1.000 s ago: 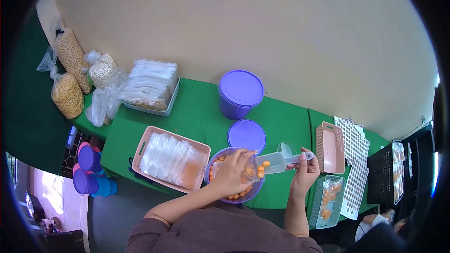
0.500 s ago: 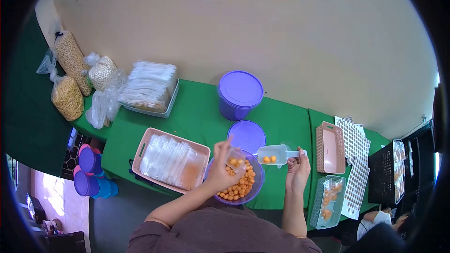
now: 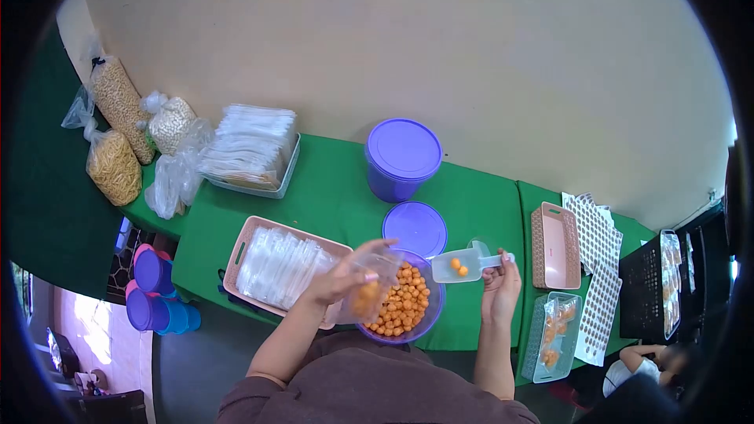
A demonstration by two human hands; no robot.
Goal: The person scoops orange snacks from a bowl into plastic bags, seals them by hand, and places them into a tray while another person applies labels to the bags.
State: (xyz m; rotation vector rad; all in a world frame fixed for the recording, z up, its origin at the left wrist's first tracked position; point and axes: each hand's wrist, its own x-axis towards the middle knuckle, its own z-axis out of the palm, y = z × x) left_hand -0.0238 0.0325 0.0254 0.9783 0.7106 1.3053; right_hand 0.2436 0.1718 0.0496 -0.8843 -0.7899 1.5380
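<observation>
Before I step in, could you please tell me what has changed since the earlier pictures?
The left hand has moved the clear bag leftward, away from the scoop, uncovering more orange balls in the bowl. The right hand keeps hold of the scoop; neither hand let go. The flat purple lid and lidded tub stayed put.

Left hand (image 3: pixel 342 281) in apparent pinch, right hand (image 3: pixel 501 289) palm upward

1. Snack balls (image 3: pixel 404 306) sit in the bowl (image 3: pixel 441 298), tray (image 3: pixel 238 255) to its left.
2. Behind it lies a lid (image 3: pixel 415 228), then the tub (image 3: pixel 393 186).
3. Over right, one basket (image 3: pixel 577 263) stands behind another, sheets (image 3: pixel 601 298) alongside.
</observation>
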